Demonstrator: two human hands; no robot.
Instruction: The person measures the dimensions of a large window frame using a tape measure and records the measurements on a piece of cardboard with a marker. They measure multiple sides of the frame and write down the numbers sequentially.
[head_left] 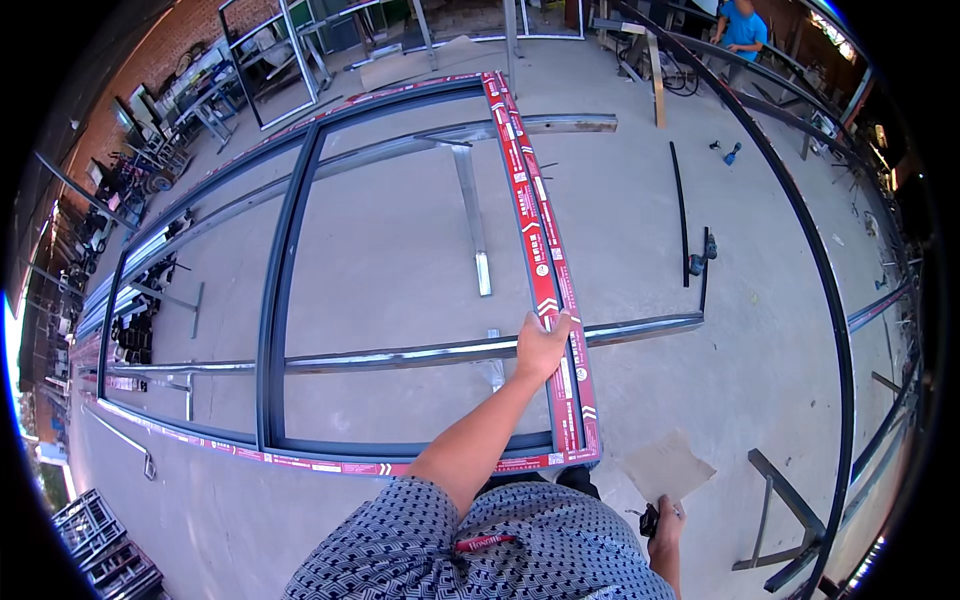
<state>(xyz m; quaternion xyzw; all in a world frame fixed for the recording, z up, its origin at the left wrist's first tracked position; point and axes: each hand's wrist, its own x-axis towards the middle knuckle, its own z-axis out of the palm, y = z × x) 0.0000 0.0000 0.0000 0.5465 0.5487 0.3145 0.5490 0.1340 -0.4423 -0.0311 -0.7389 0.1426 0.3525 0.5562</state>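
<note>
A large dark grey metal window frame (270,250) lies across steel rails in front of me, with red-and-white printed film along its outer bars. My left hand (545,347) is wrapped over the film-covered right bar (527,215), thumb and fingers closed on it. Low at the right, beside my body, my right hand (666,527) closes around a small black object (649,519) whose kind I cannot make out. A tan sheet of cardboard (668,465) shows just beyond the right hand; whether the fingers touch it is unclear.
Steel support rails (420,353) run under the frame. On the floor to the right are a power drill (703,256), thin black bars (680,215) and an angled metal stand (790,510). A long curved-looking black bar (835,300) borders the right. A person in blue (742,30) stands far right.
</note>
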